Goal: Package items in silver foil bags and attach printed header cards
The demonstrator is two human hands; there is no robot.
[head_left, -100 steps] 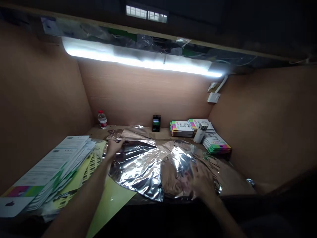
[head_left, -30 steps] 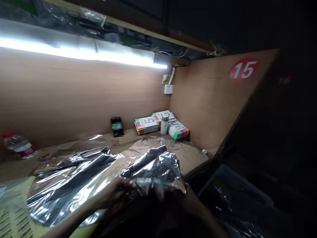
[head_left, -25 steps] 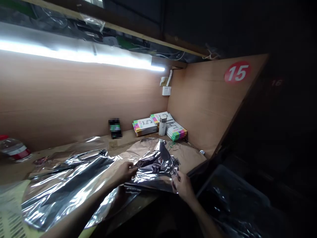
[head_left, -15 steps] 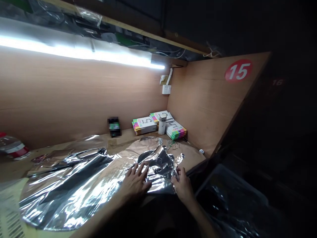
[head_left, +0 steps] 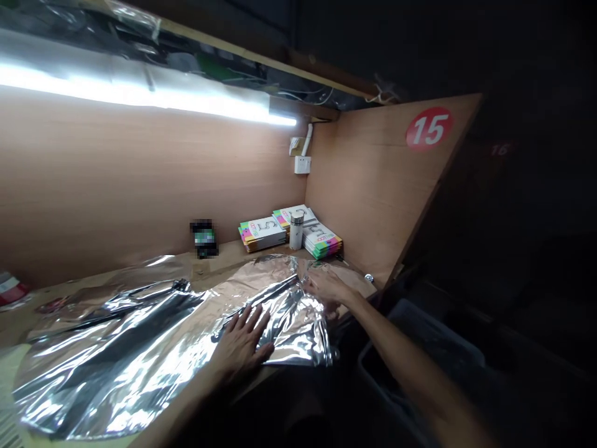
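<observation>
A large, flat sheet of shiny silver foil (head_left: 125, 348), shaped like an uninflated foil balloon, spreads over the worktop with curved edges and creases. My left hand (head_left: 242, 339) rests palm down on its right part, fingers spread. Farther off, my right hand (head_left: 329, 289) is at the far right part of the foil, beside a raised fold. Its fingers are blurred, so whether they pinch the film cannot be told. Close to my body, the foil's crinkled right end (head_left: 321, 348) lies loose near the worktop's front edge.
Stacks of printed packets (head_left: 263, 233) stand in the back corner beside a white flask (head_left: 296, 231). A pixelated dark object (head_left: 204, 239) is by the back wall. A bottle (head_left: 12, 291) is at far left, and a translucent bin (head_left: 420, 348) sits lower right.
My right hand has moved from the foil's near right edge to its far side. The foil under it now shows a straight raised fold. My left hand stays flat on the foil.
</observation>
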